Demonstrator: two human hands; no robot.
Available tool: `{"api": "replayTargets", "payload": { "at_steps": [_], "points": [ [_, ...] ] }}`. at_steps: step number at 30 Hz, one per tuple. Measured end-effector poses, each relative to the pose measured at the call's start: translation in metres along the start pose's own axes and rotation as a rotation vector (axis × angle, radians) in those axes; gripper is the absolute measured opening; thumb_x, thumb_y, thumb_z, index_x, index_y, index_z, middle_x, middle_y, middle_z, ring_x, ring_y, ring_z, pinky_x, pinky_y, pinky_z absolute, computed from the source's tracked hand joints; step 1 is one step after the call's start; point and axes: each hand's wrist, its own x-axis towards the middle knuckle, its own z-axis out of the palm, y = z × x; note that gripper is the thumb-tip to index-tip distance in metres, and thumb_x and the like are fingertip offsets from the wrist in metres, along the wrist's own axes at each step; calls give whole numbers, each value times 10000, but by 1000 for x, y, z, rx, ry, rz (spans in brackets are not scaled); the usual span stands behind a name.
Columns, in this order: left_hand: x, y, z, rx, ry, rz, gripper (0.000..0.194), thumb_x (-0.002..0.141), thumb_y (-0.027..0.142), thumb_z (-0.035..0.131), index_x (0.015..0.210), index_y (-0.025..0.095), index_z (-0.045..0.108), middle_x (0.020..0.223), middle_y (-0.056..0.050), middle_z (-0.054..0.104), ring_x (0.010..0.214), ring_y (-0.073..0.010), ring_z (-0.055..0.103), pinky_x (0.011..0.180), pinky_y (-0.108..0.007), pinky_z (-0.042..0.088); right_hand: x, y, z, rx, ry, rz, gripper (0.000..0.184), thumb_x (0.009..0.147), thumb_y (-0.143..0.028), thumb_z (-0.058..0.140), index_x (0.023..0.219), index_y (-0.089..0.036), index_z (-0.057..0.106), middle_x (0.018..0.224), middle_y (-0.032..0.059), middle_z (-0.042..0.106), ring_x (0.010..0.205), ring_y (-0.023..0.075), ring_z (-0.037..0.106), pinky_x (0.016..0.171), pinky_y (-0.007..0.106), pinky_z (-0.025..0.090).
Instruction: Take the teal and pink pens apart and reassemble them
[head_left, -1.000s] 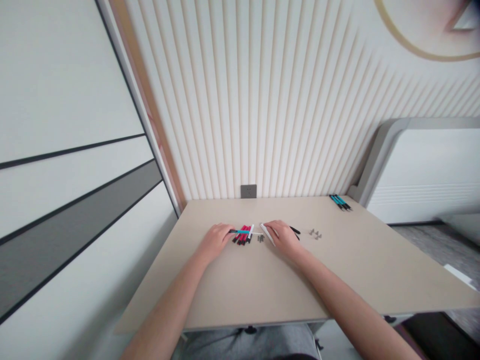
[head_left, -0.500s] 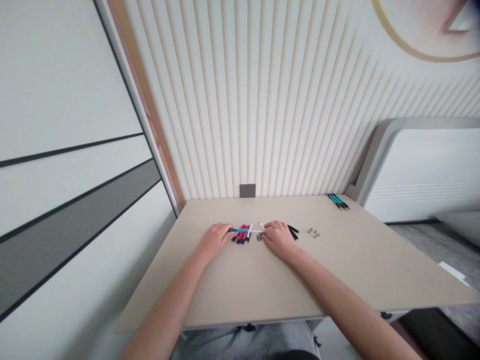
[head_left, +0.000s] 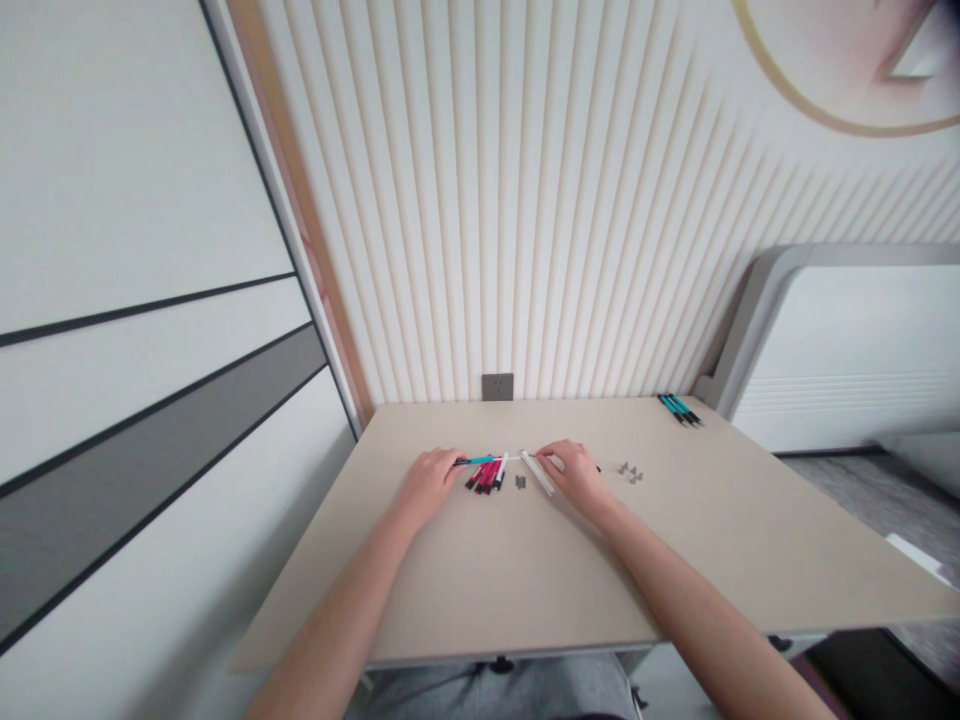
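My left hand [head_left: 431, 480] pinches a pen with a blue barrel [head_left: 480, 461], held level. A thin white refill [head_left: 511, 458] sticks out of its right end. Below it lie several red-and-black pen barrels [head_left: 484, 474] and a white one [head_left: 502, 470]. My right hand [head_left: 571, 470] is bent over the table with its fingertips drawn together beside some white tubes [head_left: 538, 474]. Whatever may be between those fingertips is too small to name. Between the hands sit small dark grey parts [head_left: 520, 482]. The right hand mostly hides some black pieces.
Several small grey clips or tips [head_left: 631, 472] lie to the right of my right hand. Blue-and-black pens [head_left: 680, 410] rest at the table's far right corner. A wall socket [head_left: 497, 387] is behind the table [head_left: 480, 580], and a wardrobe [head_left: 150, 430] stands at the left.
My right hand has moved off the refill's end to the right, uncovering the white tubes and the small grey parts, and now covers most of the black pieces. The left hand stays put.
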Motion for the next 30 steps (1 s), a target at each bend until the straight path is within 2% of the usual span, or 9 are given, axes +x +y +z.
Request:
{"api": "replayTargets", "payload": {
  "at_steps": [6,30],
  "points": [
    [0,1,-1,-3,5,-9,159,938,245,502,1036,218,623,939,-47,681,880,-203,616,806,-333,452,-1,-5,0,-10,-12,-48,227,951,-330,484,919,-220,680,938,59,711,905,200,622,875,350,380],
    [1,1,0,22,-18,2,155,951,257,490,1031,217,616,933,-39,677,877,-202,615,798,-325,443,-1,-5,-1,-23,-16,-49,217,951,-320,495,917,-225,688,936,54,709,908,197,618,877,343,374]
  ]
}}
